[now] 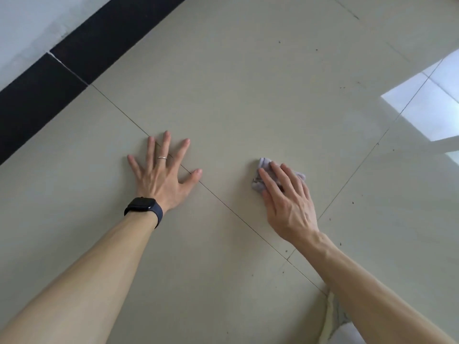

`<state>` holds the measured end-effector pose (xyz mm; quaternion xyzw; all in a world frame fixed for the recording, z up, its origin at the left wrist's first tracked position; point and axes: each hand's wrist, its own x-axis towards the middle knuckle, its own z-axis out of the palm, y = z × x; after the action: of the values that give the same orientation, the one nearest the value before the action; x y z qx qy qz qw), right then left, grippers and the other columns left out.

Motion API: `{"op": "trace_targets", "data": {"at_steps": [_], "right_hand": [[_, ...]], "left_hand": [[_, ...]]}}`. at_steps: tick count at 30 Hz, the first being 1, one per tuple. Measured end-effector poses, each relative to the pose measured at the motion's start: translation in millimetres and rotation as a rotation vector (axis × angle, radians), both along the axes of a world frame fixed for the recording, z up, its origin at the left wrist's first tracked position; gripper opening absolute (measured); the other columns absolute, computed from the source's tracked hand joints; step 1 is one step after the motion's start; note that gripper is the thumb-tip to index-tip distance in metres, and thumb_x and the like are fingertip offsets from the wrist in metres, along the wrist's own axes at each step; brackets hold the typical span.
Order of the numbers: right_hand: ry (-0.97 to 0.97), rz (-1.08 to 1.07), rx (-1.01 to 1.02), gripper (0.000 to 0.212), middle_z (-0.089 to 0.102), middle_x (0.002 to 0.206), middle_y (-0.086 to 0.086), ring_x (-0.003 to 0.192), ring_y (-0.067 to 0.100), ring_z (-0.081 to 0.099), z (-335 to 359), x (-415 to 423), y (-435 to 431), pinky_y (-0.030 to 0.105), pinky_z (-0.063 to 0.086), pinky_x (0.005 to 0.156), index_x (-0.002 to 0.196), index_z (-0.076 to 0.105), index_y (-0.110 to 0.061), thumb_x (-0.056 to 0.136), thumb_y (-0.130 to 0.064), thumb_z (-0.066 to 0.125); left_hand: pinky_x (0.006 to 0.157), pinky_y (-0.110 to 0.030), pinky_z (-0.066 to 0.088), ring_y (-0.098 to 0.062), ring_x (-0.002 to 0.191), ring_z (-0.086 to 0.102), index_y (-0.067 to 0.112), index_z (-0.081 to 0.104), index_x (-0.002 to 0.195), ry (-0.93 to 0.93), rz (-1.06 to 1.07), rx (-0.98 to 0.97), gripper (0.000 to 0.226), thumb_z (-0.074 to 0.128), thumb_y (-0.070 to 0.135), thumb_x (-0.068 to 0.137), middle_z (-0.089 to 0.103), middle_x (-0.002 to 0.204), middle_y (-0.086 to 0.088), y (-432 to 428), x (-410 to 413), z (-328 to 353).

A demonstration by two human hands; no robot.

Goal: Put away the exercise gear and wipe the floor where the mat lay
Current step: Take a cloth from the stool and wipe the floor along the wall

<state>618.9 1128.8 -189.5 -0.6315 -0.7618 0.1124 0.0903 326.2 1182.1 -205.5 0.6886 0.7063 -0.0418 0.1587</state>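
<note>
A small crumpled pale lilac cloth (pixel 260 181) lies on the beige tiled floor (pixel 236 95), right of centre. My right hand (pixel 288 202) presses flat on the cloth with straight fingers, covering most of it. My left hand (pixel 162 172) lies spread flat on the bare tile to the left, fingers splayed, a ring on one finger and a dark watch on the wrist. No mat or exercise gear shows in the head view.
A dark skirting strip (pixel 74 60) runs diagonally along the white wall at upper left. Bright window light reflects on the tiles (pixel 422 103) at right. Small dark specks dot the floor on the right. A bit of pale fabric (pixel 332 326) shows at the bottom right.
</note>
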Motion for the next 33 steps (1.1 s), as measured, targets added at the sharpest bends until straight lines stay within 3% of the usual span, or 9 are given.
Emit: {"op": "trace_targets", "data": {"at_steps": [4,10,15,17,19,23,25,30,33], "right_hand": [[0.008,-0.072,0.013,0.053,0.033,0.159,0.005,0.149,0.026,0.026,-23,-17,-14,0.051,0.027,0.117,0.15,0.042,-0.023,0.098,-0.013,0.048],[-0.029,0.245,-0.016,0.063,0.04,0.156,0.005,0.144,0.026,0.036,-12,28,6,0.043,0.033,0.115,0.149,0.044,-0.03,0.092,-0.006,0.059],[0.058,-0.617,-0.251,0.059,0.005,0.167,0.001,0.153,0.021,0.001,-1,80,95,0.044,0.006,0.123,0.157,0.015,-0.037,0.104,-0.021,0.034],[0.083,-0.725,-0.273,0.066,-0.001,0.167,0.004,0.153,0.023,-0.004,-2,61,103,0.043,0.002,0.122,0.158,0.012,-0.034,0.099,-0.016,0.036],[0.038,-0.545,-0.206,0.068,0.004,0.167,0.007,0.153,0.027,0.001,-3,25,82,0.044,0.005,0.121,0.158,0.014,-0.031,0.096,-0.013,0.037],[-0.043,0.209,-0.207,0.064,0.011,0.166,0.0,0.154,0.021,0.005,2,6,29,0.039,0.005,0.124,0.156,0.017,-0.039,0.1,-0.016,0.037],[-0.108,0.305,-0.188,0.062,0.011,0.166,-0.002,0.153,0.018,0.006,0,43,51,0.038,0.007,0.124,0.156,0.015,-0.041,0.103,-0.018,0.035],[0.063,-0.621,-0.281,0.07,-0.001,0.167,0.002,0.153,0.021,-0.004,0,81,130,0.047,0.004,0.123,0.158,0.011,-0.035,0.097,-0.012,0.037],[0.047,-0.67,-0.189,0.065,0.002,0.167,0.005,0.153,0.023,-0.002,-12,28,127,0.046,0.003,0.123,0.158,0.012,-0.033,0.1,-0.02,0.037]], "left_hand": [[0.11,-0.076,0.007,-0.025,0.154,-0.003,0.047,0.013,0.155,0.004,-0.007,0.068,0.075,0.026,0.077,0.086,-0.002,0.167,0.008,-4,-6,-13],[0.112,-0.073,0.003,-0.021,0.153,-0.006,0.051,0.01,0.153,-0.017,0.018,0.068,0.077,0.023,0.08,0.084,-0.005,0.166,0.012,-1,-7,-13],[0.112,-0.073,0.001,-0.021,0.153,-0.007,0.051,0.009,0.153,-0.036,0.007,0.068,0.079,0.024,0.081,0.082,-0.005,0.166,0.011,1,-8,-16],[0.112,-0.073,0.002,-0.021,0.153,-0.007,0.05,0.009,0.154,-0.037,0.007,0.064,0.079,0.023,0.082,0.082,-0.005,0.166,0.01,1,-8,-17],[0.112,-0.074,0.003,-0.021,0.153,-0.008,0.05,0.008,0.154,-0.029,0.013,0.053,0.08,0.02,0.082,0.082,-0.006,0.166,0.01,0,-8,-16],[0.111,-0.075,0.002,-0.023,0.153,-0.007,0.049,0.011,0.154,-0.043,-0.001,0.036,0.08,0.022,0.081,0.082,-0.005,0.166,0.009,4,-8,-12],[0.111,-0.074,0.002,-0.022,0.153,-0.008,0.049,0.01,0.154,-0.037,-0.007,0.036,0.079,0.024,0.08,0.083,-0.006,0.166,0.009,4,-8,-13],[0.109,-0.071,0.012,-0.026,0.152,0.005,0.053,0.02,0.151,-0.045,-0.016,0.054,0.076,0.031,0.08,0.082,0.012,0.164,0.003,6,-11,-9],[0.101,-0.064,0.028,-0.031,0.139,0.03,0.048,0.038,0.146,-0.039,-0.061,0.15,0.072,0.024,0.08,0.083,0.037,0.151,-0.003,37,-34,0]]}}
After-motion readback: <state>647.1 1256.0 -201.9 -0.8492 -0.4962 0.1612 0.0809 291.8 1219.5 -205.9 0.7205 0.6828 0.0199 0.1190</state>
